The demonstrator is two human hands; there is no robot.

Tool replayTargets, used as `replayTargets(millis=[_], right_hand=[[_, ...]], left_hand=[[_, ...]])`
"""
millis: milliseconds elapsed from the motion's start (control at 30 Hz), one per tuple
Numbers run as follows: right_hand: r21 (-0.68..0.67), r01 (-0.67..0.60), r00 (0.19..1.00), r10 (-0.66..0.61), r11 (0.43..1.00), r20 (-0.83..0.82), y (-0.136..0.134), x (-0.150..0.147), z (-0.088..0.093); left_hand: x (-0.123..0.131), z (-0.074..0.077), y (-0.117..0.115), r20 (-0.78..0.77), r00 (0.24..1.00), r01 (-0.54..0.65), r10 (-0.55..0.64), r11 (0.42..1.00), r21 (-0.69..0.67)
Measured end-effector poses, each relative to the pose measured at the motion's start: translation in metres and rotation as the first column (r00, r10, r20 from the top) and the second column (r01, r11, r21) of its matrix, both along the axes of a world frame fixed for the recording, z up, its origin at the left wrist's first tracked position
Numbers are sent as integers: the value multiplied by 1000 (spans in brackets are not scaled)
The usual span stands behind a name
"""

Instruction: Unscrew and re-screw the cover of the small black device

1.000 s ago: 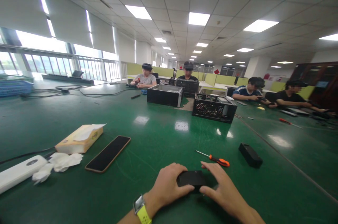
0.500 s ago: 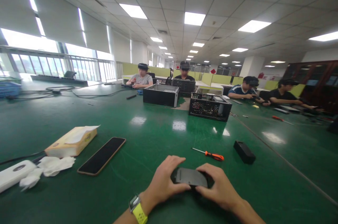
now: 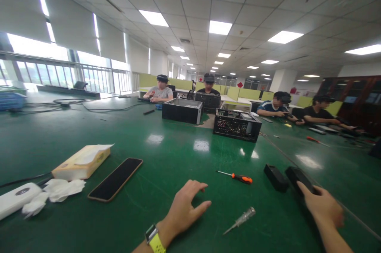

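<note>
My right hand (image 3: 324,205) grips a long black box-shaped piece (image 3: 299,177), whose kind I cannot make out, at the right of the table. Just left of it lies a similar black block (image 3: 276,177). My left hand (image 3: 189,203) hovers over the green table with thumb and fingers apart, holding nothing; a watch with a yellow band is on its wrist. Between the hands is a small screwdriver with a clear handle (image 3: 244,218), its tip toward the lower left. Beyond that lies an orange and black screwdriver (image 3: 241,178).
A phone (image 3: 116,179), a tissue pack (image 3: 81,161), crumpled tissues (image 3: 62,187) and a white device (image 3: 18,199) lie to the left. Open computer cases (image 3: 236,125) and a closed-sided one (image 3: 180,112) stand farther back. Several people sit across the table.
My right hand has carried the dark piece from between both hands to the right, beside the black block. My left hand has let go of it. The clear-handled screwdriver now shows.
</note>
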State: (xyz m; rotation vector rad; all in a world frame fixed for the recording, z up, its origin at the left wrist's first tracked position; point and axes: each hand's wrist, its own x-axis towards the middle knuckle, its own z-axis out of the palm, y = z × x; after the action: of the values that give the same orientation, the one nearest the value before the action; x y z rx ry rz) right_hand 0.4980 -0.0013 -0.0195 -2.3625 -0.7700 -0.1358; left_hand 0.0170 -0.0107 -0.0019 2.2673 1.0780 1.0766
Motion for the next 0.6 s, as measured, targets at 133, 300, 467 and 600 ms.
replayTargets(millis=[133,300,467,600], right_hand=[[-82,-13,997,7,997,-76,6,-17,3],[-67,-99,994,103,993,48,12,-40,18],[-121,-277,960,279,953,-1,25,-59,10],[-36,-298,955,298,954,-6,29,-61,5]], left_hand=[[0,0,0,-8,1000,-12,11,1000,-18],[0,2,-2,-21,1000,-7,6,1000,-31],[0,3,-3,-38,999,2,-4,999,-43],[1,5,-3,-41,999,-18,16,999,-51]])
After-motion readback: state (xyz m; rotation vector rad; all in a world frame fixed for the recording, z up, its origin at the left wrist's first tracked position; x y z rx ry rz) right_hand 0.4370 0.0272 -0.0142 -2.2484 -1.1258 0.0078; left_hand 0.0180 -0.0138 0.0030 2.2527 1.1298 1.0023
